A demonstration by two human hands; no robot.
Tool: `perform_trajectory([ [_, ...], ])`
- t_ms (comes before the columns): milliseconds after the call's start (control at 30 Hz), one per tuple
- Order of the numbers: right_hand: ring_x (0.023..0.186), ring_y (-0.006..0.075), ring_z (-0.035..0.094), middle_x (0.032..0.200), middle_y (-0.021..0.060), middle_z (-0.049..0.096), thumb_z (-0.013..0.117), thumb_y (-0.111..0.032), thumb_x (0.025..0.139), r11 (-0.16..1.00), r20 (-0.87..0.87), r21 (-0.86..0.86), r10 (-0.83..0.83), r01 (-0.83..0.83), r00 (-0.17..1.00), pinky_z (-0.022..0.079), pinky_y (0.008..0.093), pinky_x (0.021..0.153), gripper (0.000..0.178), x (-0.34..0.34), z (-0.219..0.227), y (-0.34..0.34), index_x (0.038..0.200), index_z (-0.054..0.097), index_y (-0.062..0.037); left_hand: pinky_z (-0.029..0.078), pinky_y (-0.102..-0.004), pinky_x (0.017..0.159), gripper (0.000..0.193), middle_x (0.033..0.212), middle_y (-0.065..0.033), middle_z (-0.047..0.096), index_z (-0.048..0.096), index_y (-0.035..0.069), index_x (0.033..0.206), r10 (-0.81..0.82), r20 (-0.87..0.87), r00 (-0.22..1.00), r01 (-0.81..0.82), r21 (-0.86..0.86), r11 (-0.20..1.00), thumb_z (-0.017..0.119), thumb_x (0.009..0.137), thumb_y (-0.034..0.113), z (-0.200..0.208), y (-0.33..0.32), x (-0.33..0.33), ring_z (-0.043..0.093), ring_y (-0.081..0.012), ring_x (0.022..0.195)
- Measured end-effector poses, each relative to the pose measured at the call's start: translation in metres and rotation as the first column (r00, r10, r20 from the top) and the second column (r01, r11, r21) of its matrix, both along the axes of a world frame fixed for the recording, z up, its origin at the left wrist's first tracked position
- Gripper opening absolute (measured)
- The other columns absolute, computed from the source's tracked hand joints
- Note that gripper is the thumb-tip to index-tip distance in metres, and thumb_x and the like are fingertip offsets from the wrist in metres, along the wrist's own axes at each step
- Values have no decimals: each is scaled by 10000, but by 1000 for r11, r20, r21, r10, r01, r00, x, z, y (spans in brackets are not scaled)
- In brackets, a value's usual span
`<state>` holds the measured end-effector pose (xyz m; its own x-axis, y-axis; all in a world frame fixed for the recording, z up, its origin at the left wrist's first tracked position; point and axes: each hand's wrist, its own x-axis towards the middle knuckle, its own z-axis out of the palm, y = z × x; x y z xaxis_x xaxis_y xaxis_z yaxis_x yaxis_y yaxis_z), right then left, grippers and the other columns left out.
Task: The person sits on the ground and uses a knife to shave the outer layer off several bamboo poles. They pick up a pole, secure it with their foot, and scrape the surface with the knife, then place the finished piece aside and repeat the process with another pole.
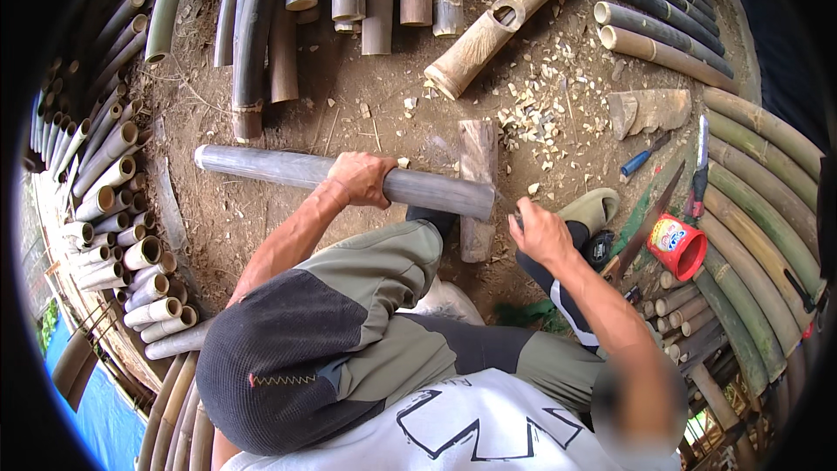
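A grey bamboo pole (270,166) lies crosswise in front of me, its right end resting over a wooden block (477,144) on the ground. My left hand (363,178) is wrapped round the pole right of its middle. Just beyond the pole's right end, my right hand (542,234) is closed on a small tool with a dark handle (519,220). A thin part of it seems to point toward the pole's cut end. The tool's exact kind is too small to make out.
Beside my right foot lie a saw (641,227), a blue-handled tool (645,155) and a red plastic tub (689,251). A notched bamboo piece (471,48) lies ahead among pale wood chips (545,113). Stacked bamboo poles (144,253) line the left, far and right sides.
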<state>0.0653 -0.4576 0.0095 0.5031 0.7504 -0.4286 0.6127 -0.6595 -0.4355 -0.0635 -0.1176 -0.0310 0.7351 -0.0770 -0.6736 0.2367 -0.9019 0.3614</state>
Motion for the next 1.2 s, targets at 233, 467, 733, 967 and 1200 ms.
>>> perform_trajectory([
  [233,671,380,675,796,197,645,676,-175,920,816,-59,567,-96,113,994,530,428,583,243,-10,49,33,1038,563,6,557,-450,800,590,958,-109,731,664,174,1141,24,3,1000,-24,13,1000,824,603,355,-7,-1,-1,704,-323,937],
  [467,753,453,688,841,258,682,619,-251,949,991,-159,-47,-130,124,979,559,505,638,285,10,14,9,1056,530,-2,552,-449,811,513,1020,-77,718,664,170,1095,39,162,986,-48,49,998,794,613,292,-9,-6,-10,699,-304,955],
  [733,684,363,696,831,230,663,653,-221,938,996,44,-83,17,-14,999,544,451,582,260,1,-1,-5,1028,533,-8,476,-418,816,523,953,-31,638,600,159,1084,36,525,851,-133,148,980,788,600,225,-17,-26,-37,629,-257,937],
  [967,663,356,688,827,181,670,662,-220,936,812,-40,570,-123,124,992,550,408,543,251,-6,47,29,1020,558,-8,437,-436,922,593,998,-30,629,576,153,1126,51,580,813,-176,162,971,838,597,203,-20,-33,-48,609,-246,1009],
  [1200,761,460,670,846,255,672,628,-241,945,990,-130,-122,-89,73,987,539,532,656,264,7,9,-5,1034,498,-29,362,-460,1072,819,1204,-92,576,489,149,1366,-18,612,790,-198,282,939,853,638,233,-10,-44,-51,567,-274,1141],
])
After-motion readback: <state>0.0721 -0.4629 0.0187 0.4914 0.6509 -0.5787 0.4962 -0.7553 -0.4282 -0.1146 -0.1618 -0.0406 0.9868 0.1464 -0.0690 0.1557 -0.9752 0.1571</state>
